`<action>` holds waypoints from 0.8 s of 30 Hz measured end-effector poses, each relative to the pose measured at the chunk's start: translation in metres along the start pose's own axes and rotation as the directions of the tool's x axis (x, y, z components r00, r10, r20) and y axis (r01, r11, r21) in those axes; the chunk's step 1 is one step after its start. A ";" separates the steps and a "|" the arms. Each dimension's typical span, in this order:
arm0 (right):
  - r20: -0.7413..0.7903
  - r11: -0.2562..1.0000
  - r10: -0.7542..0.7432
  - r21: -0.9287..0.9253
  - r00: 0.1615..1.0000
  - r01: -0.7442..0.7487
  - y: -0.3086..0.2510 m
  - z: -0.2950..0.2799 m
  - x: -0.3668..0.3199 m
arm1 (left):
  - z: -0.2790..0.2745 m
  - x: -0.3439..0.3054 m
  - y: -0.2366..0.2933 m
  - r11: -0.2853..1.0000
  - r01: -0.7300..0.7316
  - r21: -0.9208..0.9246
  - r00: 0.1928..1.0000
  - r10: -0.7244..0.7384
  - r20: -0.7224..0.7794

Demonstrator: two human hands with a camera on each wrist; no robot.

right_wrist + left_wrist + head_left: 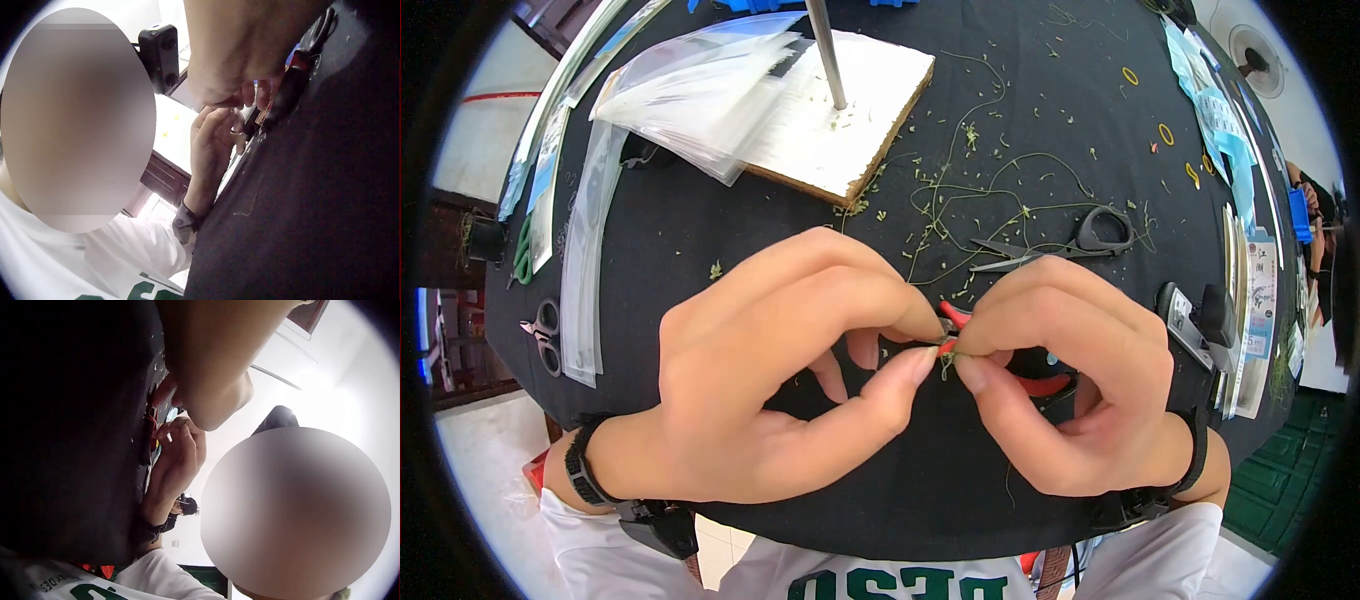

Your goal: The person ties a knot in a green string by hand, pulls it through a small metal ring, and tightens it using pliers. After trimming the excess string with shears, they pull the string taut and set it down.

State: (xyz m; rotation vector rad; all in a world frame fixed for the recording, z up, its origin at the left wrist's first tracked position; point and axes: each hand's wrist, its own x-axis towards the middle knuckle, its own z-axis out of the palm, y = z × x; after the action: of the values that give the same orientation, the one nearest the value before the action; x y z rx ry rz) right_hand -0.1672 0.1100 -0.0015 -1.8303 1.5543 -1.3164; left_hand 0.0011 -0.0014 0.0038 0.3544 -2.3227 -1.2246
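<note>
The left hand (780, 370) and the right hand (1080, 380) meet at their fingertips, thumb and forefinger of each pinching a small, knotted piece of green thread (946, 366). From it, a curved red handle (1043, 385) shows at four o'clock, black-handled metal scissors (1105, 231) lie at one o'clock, and a white-topped, brown-edged board (880, 100) rests at eleven o'clock.

Green thread (946, 367) (looped, it seems) dangles slightly below the fingers (921, 364).
</note>
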 end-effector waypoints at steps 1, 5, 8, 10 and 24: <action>0.000 1.000 -0.001 0.000 1.000 0.001 0.000 0.000 0.000 | 0.001 0.000 -0.001 1.000 0.012 -0.015 1.000 -0.012 0.004; 0.002 1.000 -0.016 -0.005 1.000 0.016 0.001 0.000 0.000 | 0.002 0.000 -0.002 0.999 0.021 -0.049 0.999 -0.020 0.025; 0.008 1.000 -0.019 -0.011 1.000 0.019 0.000 -0.001 0.000 | 0.002 0.000 -0.001 0.998 0.014 -0.055 0.999 -0.012 0.031; 0.008 1.000 -0.024 -0.012 1.000 0.024 0.000 -0.001 0.000 | 0.001 0.001 0.000 0.999 -0.007 -0.036 0.999 0.008 0.036; -0.082 0.994 0.103 0.055 0.991 -0.099 -0.005 0.000 0.000 | -0.001 0.000 0.001 0.999 -0.035 0.015 0.999 0.035 0.013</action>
State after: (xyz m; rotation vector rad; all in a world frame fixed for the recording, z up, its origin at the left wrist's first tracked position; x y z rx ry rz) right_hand -0.1643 0.1117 0.0025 -1.6620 1.6190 -1.3900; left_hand 0.0016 -0.0016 0.0046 0.3105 -2.3401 -1.1958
